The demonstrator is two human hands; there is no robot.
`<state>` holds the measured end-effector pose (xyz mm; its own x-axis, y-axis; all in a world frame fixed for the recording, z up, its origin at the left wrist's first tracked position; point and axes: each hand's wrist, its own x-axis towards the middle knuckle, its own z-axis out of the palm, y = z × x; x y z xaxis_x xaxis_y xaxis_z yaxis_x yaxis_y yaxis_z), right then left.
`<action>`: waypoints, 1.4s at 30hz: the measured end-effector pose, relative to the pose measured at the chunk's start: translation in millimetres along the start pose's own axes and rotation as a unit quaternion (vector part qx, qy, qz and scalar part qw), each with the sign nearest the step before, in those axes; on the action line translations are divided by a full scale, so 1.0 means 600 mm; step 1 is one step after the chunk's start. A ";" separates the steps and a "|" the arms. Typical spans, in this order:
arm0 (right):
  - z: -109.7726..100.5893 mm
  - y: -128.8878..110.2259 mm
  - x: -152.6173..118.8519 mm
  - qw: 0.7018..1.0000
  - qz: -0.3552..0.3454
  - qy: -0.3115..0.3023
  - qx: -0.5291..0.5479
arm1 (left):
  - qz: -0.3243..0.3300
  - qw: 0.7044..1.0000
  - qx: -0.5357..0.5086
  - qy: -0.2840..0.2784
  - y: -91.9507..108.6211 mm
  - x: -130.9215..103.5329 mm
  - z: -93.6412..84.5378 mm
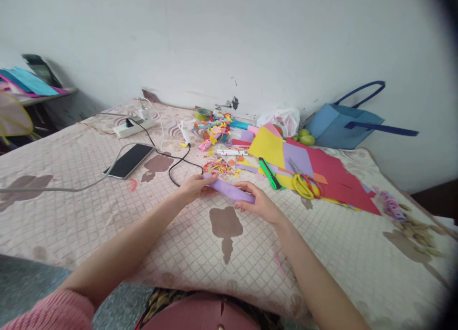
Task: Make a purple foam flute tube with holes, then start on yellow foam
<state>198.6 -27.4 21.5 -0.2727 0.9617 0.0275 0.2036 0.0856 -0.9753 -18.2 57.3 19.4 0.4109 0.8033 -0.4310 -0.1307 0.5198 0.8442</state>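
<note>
one purple foam strip (229,189), long axis running left-far to right-near; left hand (195,187) and right hand (259,203) each grasping an end.

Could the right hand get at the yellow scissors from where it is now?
Probably yes, once freed: the right hand grips the purple strip together with the left hand. The yellow scissors lie uncovered on the coloured sheets beyond it.

purple strip (229,189): matt craft foam or paper, smooth
bedspread (89,211): quilted cloth, soft sheen
phone (129,160): glossy glass face
scissors (303,184): yellow plastic handles, metal blades
coloured sheets (322,170): flat matt paper or foam
blue bag (339,125): matt woven cloth
</note>
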 end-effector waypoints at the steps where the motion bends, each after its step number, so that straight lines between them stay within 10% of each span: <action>1: 0.003 -0.001 0.001 1.000 -0.016 0.010 -0.013 | -0.002 1.000 -0.004 -0.003 0.003 -0.003 -0.003; 10: 0.048 -0.022 0.020 0.953 -0.160 0.101 -0.234 | 0.003 1.000 -0.020 -0.022 0.024 -0.036 -0.047; 15: 0.067 -0.019 0.040 0.981 -0.081 0.130 -0.116 | 0.088 0.995 -0.022 -0.039 0.027 -0.056 -0.071; 18: 0.091 -0.018 0.063 0.989 -0.019 0.149 0.013 | 0.223 0.971 -0.054 0.062 0.011 -0.061 -0.072; 22: 0.146 -0.025 0.095 0.983 0.004 0.120 0.138 | 0.177 0.977 -0.104 -0.061 -0.006 -0.070 -0.064; 26: 0.184 -0.035 0.132 0.994 -0.020 0.048 0.098 | 0.203 0.966 -0.159 -0.021 0.005 -0.085 -0.084; 32: 0.154 -0.029 0.299 0.973 -0.106 0.132 -0.157 | 0.155 0.968 -0.198 0.028 0.037 -0.102 -0.142; 37: 0.148 -0.016 0.476 0.948 -0.068 0.185 -0.250 | 0.113 0.971 -0.212 -0.019 0.053 -0.088 -0.164; 42: 0.165 -0.010 0.559 0.936 -0.003 0.188 -0.296 | 0.099 0.973 -0.208 -0.028 0.067 -0.067 -0.184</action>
<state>13.0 268.9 15.1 0.0523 0.9749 0.2162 0.7198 0.1133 -0.6849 -139.5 77.9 35.3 0.3879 0.8885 -0.2450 -0.5607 0.4385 0.7024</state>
